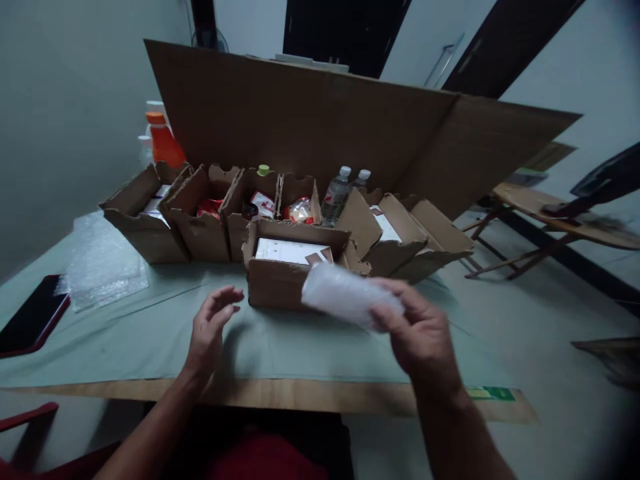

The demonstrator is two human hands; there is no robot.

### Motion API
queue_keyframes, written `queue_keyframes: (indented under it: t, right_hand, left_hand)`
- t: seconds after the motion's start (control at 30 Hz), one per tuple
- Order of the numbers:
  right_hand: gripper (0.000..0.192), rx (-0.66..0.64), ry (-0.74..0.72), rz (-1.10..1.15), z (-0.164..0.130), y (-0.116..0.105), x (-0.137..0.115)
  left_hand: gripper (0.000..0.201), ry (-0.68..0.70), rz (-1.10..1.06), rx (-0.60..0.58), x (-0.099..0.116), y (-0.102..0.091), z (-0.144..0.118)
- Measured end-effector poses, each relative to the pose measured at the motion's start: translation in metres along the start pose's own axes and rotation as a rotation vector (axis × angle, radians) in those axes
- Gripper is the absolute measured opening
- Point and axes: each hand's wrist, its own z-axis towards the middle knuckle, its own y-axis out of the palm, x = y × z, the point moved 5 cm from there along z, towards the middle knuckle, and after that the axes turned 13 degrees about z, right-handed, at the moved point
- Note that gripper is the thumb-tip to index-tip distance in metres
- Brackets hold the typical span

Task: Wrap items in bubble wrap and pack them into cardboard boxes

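One large cardboard panel [310,113] stands behind the front box [275,283], my reference for positions. The cloth-covered table [150,340] spreads under and around it.

Progress, judged from the layout: most boxes I can see into already hold goods; one piece remains in hand, in no box (last entry).

Containers: a row of four boxes [203,233] stands behind and left of the front box. Contents, from the far end: pale carton [157,202], red packet [210,207], red-and-white pouch [263,203], clear bag [300,210]. Leaning boxes [407,257] sit to its right; one holds a white pack [385,223], the others I cannot read. The front box itself holds a white carton [283,251].

Bubble-wrap sheets [105,263] lie to its left, a phone [33,317] farther left. Clear bottles [334,197] stand behind it.

Left hand [213,323]: just beside its left end, fingers curved, thumb apart, nothing held. Right hand [417,327]: front right of it, thumb and fingers clamped on one end of a whitish wrapped packet [340,290].

Packet: blurred, before the box's right part; contact uncertain.
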Motion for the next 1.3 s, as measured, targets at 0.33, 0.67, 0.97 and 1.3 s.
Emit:
queue_keyframes:
  t: [0.33,0.67,0.97,1.3]
  right_hand:
    - [0.033,-0.085,0.192,-1.426,0.092,-0.007,-0.023]
    - [0.031,-0.625,0.393,-1.394,0.126,0.022,0.011]
    - [0.028,-0.611,0.355,-1.389,0.12,0.01,0.013]
    - [0.039,-0.388,0.167,-1.193,0.1,-0.014,-0.008]
  left_hand:
    - [0.05,0.069,0.142,0.002,-0.033,0.032,0.038]
    - [0.051,0.12,0.201,-0.108,-0.032,0.037,0.027]
    - [0.052,0.093,0.249,-0.112,-0.033,0.038,0.026]
    - [0.056,0.128,0.336,-0.056,-0.032,0.034,0.029]
